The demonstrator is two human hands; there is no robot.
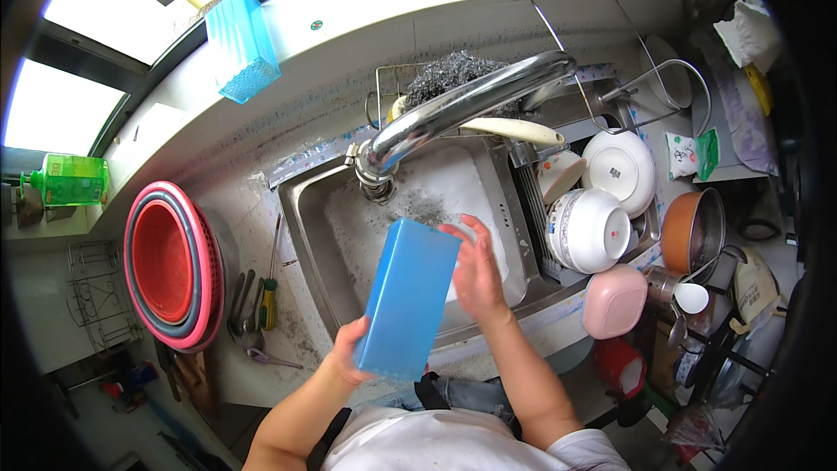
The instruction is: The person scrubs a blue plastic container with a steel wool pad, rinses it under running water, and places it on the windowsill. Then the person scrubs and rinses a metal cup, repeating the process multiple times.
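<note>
My left hand (pixel 353 347) grips the lower left end of a blue plastic box (pixel 409 301), held up over the front of a steel sink (pixel 314 242). Beside the box's upper right edge is my right hand (pixel 480 271), its fingers spread and partly bent; whether the fingertips touch the box I cannot tell. Below them, sudsy water (pixel 425 176) lies in the basin. A curved chrome faucet (pixel 464 104) arches across the sink's far side, in front of a wire rack with a metal scouring mesh (pixel 451 78) and a pale-handled utensil (pixel 516 129).
White bowls (pixel 592 229) and a plate (pixel 618 170) rest in the rack at right, near a pink container (pixel 614 301) and an orange pot (pixel 680 232). Stacked basins (pixel 163 261), spoons and a screwdriver (pixel 269 304) lie left. A light-blue basket (pixel 245 52) stands on the sill.
</note>
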